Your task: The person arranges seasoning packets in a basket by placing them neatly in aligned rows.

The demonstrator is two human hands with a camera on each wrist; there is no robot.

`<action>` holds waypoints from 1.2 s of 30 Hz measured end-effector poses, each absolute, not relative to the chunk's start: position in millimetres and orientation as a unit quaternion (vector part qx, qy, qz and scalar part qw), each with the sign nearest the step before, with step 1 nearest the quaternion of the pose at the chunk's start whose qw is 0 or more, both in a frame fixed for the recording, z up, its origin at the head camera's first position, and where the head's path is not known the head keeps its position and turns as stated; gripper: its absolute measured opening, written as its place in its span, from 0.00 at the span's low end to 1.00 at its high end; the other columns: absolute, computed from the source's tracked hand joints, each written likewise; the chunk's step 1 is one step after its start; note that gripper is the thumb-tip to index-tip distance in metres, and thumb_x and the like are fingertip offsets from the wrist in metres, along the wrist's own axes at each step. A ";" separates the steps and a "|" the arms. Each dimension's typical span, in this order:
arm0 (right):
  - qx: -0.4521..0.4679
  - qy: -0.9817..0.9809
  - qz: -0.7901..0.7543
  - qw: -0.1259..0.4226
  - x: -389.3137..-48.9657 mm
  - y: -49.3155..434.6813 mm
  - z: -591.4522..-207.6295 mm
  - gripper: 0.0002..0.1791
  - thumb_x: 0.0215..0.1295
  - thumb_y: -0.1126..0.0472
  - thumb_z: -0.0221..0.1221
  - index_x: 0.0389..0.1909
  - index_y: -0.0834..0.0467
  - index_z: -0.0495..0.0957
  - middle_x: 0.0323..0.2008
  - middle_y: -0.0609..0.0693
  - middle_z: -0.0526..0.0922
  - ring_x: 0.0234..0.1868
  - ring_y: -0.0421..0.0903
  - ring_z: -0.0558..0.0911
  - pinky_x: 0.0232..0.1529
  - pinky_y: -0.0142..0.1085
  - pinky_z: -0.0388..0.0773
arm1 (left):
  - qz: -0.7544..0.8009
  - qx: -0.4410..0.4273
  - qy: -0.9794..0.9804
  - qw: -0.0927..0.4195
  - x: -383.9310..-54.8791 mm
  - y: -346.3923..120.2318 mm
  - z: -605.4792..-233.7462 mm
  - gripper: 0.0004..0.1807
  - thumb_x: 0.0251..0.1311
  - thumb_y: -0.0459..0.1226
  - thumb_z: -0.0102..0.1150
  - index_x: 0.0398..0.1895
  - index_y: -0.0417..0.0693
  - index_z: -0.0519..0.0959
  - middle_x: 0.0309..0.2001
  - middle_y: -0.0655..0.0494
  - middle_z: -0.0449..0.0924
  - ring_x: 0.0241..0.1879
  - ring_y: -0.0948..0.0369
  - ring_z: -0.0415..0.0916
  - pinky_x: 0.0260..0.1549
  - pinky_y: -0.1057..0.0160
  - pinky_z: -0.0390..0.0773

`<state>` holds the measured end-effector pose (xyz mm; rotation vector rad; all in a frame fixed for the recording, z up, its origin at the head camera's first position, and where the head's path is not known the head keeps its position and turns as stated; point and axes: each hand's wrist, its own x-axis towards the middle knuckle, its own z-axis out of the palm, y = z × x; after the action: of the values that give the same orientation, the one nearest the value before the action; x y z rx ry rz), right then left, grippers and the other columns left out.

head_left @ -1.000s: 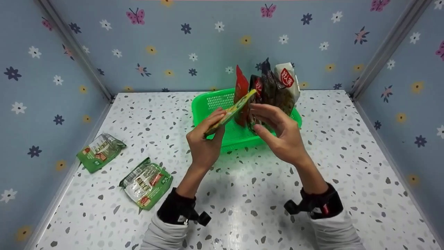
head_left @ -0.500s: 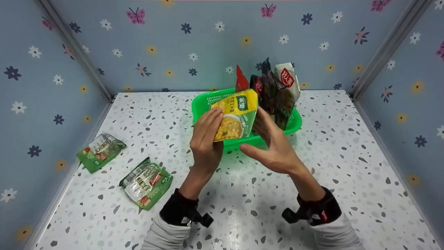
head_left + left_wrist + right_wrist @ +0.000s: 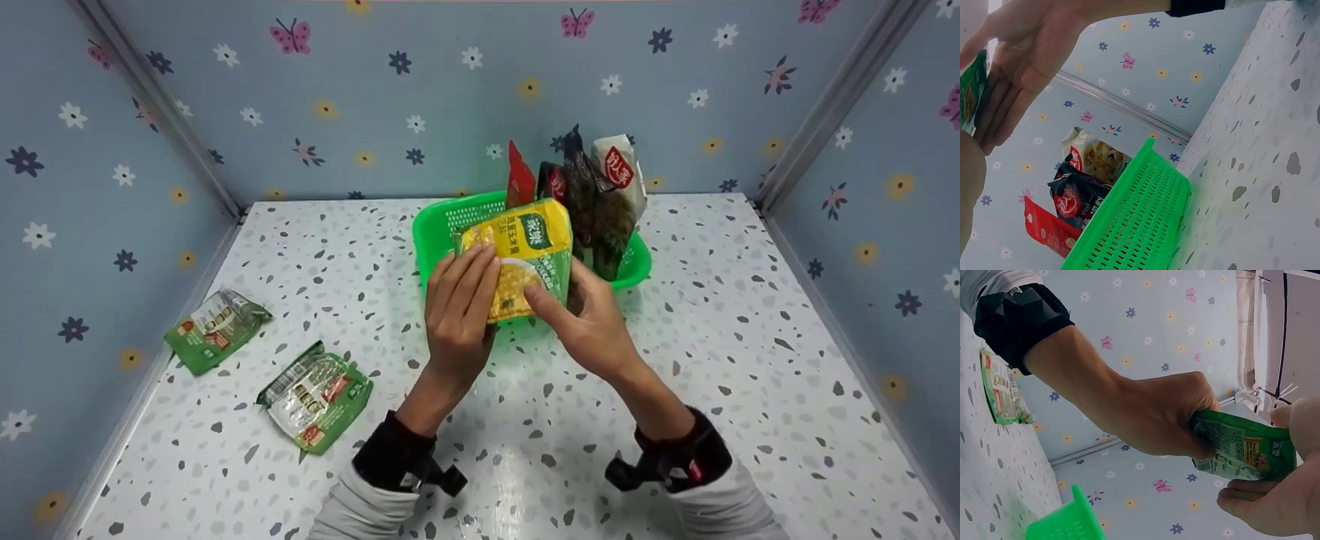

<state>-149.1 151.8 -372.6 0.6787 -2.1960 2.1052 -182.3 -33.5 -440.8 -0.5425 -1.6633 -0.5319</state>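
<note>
A yellow and green soup packet (image 3: 517, 259) with a corn picture is held up between both hands, over the front of the green basket (image 3: 431, 225). My left hand (image 3: 461, 315) grips its left side, fingers across the printed front. At the right side my right hand (image 3: 600, 330) pinches it, thumb on the front and fingers behind. The packet's green back (image 3: 1241, 444) shows in the right wrist view. Standing in the basket are a red packet (image 3: 520, 180), dark packets (image 3: 581, 180) and a white-topped bag (image 3: 621, 169).
Two green and clear snack packets lie on the speckled table to the left, one nearer (image 3: 315, 397) and one farther (image 3: 217, 330). Patterned blue panels (image 3: 465, 97) enclose the table at the back and both sides.
The left hand has turned the packet from edge-on to face-up and brought it slightly right and nearer. The right hand, previously apart from it, has taken hold of its right side.
</note>
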 end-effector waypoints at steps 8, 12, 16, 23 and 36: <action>0.176 -0.700 0.690 0.050 -149.3 147.7 -376.3 0.19 0.85 0.61 0.61 0.68 0.64 0.83 0.54 0.61 0.93 0.47 0.50 0.95 0.47 0.40 0.94 | -0.201 -0.236 -0.720 0.621 -182.7 -32.1 -439.2 0.19 0.70 0.27 0.75 0.63 0.40 0.90 0.62 0.45 0.93 0.64 0.50 0.89 0.75 0.49 0.80; 0.154 -0.709 0.685 0.068 -149.2 145.6 -377.3 0.16 0.85 0.61 0.62 0.64 0.64 0.87 0.42 0.56 0.93 0.38 0.46 0.92 0.40 0.35 0.91 | -0.178 -0.236 -0.717 0.631 -182.7 -31.5 -438.9 0.20 0.68 0.26 0.76 0.63 0.39 0.90 0.61 0.45 0.94 0.63 0.50 0.90 0.75 0.49 0.81; 0.137 -0.718 0.677 0.081 -147.6 144.6 -378.0 0.14 0.86 0.61 0.62 0.62 0.63 0.88 0.29 0.51 0.83 0.29 0.46 0.81 0.32 0.32 0.82 | -0.158 -0.236 -0.715 0.639 -183.1 -31.3 -440.6 0.20 0.68 0.25 0.76 0.62 0.40 0.91 0.60 0.45 0.94 0.62 0.50 0.90 0.73 0.46 0.83; 0.122 -0.731 0.665 0.093 -145.7 144.6 -379.3 0.13 0.86 0.61 0.61 0.60 0.63 0.87 0.25 0.49 0.75 0.26 0.46 0.74 0.29 0.32 0.73 | -0.150 -0.240 -0.717 0.638 -184.0 -31.9 -443.4 0.19 0.69 0.25 0.75 0.62 0.40 0.91 0.60 0.45 0.94 0.63 0.50 0.90 0.72 0.45 0.82; 0.126 -0.733 0.652 0.143 -148.2 148.5 -378.3 0.12 0.85 0.61 0.62 0.54 0.64 0.89 0.24 0.50 0.77 0.24 0.42 0.76 0.27 0.31 0.75 | -0.154 -0.260 -0.726 0.618 -185.1 -31.1 -441.4 0.23 0.72 0.29 0.73 0.69 0.41 0.87 0.65 0.46 0.91 0.68 0.49 0.86 0.84 0.49 0.72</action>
<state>-148.2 148.5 -378.3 0.3643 -2.1157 1.8820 -185.1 -31.1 -441.4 -0.5993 -1.6708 -0.3553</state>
